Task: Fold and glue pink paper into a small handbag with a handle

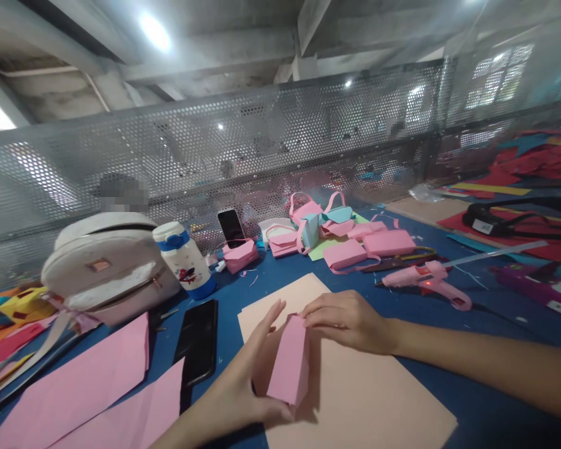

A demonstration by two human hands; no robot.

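Observation:
A folded pink paper box (290,362), long and narrow, rests on a stack of peach paper sheets (374,399) in front of me. My left hand (245,377) curves around its left side, thumb at the near end and fingers stretched toward the far end. With fingers bent together, my right hand (348,318) grips the far end of the box at its right corner. Part of that end is hidden by my fingertips. To the right lies a pink glue gun (423,280) with a clear glue stick in it and a small orange light on.
Pink paper sheets (88,380) and a black phone (197,343) lie left. A white backpack (107,268) and bottle (182,259) stand behind them. Several finished paper bags (346,254), scissors (416,255) and an upright phone (231,227) sit near the perforated metal screen (271,143).

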